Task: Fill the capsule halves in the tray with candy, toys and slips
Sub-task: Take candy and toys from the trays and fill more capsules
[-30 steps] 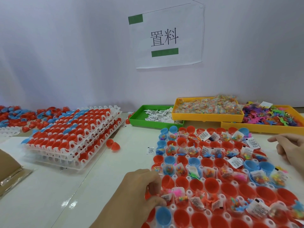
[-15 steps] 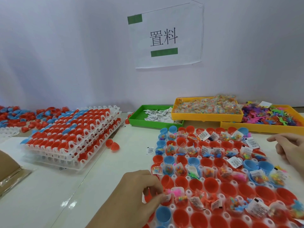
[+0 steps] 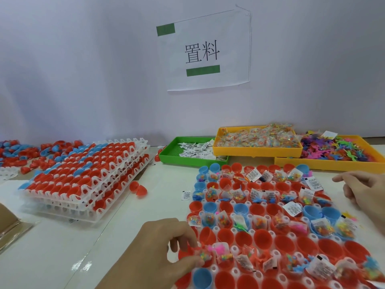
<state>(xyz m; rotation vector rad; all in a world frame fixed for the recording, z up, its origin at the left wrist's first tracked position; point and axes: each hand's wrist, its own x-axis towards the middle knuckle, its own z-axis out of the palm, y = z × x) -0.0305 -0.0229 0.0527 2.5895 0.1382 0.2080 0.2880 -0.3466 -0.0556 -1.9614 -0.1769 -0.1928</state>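
A: Any writing to read?

B: A paper sign [image 3: 205,52] on the wall, upper centre, says 置料 between two green tape strips. The slips carry print too small to read.

A: And the hands?

B: The left hand [image 3: 164,249] comes in from the bottom centre, knuckles up, fingers curled down at the tray's near left corner; its grip pinches a candy packet [image 3: 205,255] over a red half. The right hand [image 3: 366,192] hangs at the right edge above the tray, fingers loosely bent, grip holding nothing.

A: Where is the tray?

B: The tray [image 3: 235,250] fills the lower right of the frame on the tabletop [image 3: 62,247]. Its red and blue halves [image 3: 262,239] sit open side up; some rows hold candy, toys and slips, others are bare.

A: Supplies?

B: Behind it, a green bin [image 3: 168,155] with slips [image 3: 195,150], a yellow bin [image 3: 258,151] of candy packets, and another yellow bin [image 3: 325,164] of coloured toys [image 3: 341,149] at far right. At centre left, stacked trays [image 3: 87,180] full of halves, two loose red halves [image 3: 138,188] beside them, more loose halves [image 3: 18,153] at the far left edge.
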